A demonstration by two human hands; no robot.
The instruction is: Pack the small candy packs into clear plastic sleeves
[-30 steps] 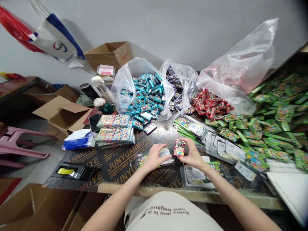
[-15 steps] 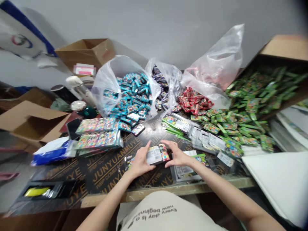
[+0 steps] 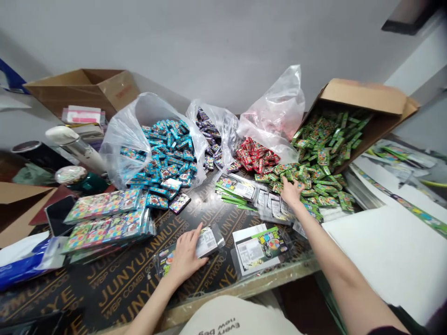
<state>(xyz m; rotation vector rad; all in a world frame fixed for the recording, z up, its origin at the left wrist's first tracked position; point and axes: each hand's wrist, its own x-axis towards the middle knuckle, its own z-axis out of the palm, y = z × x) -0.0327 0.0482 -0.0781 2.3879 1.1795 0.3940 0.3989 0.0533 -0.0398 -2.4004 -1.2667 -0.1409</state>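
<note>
My left hand (image 3: 186, 253) lies over a clear plastic packet (image 3: 209, 242) with a printed card, fingers and thumb apart across it. What lies under the palm is hidden. Farther out to the right, my right hand (image 3: 292, 193) reaches to the near edge of a heap of small green packs (image 3: 317, 174). Its fingers are apart and touch the heap; no pack shows lifted in them. Between my arms lies another flat packet (image 3: 260, 249) with a white, black and green card. A stack of similar packets (image 3: 235, 186) is left of my right hand.
Plastic bags spill blue packs (image 3: 171, 153), purple packs (image 3: 208, 132) and red packs (image 3: 256, 156) along the back. A tipped carton (image 3: 363, 100) holds green packs. Filled packets (image 3: 108, 218) are stacked at left, near a phone (image 3: 60, 216) and a flask (image 3: 75, 144). White sheets (image 3: 384, 246) lie at right.
Both hands were around the packet at the table's middle. My right hand has left it and moved right and away to the green packs; my left hand stays on it. The view has turned right.
</note>
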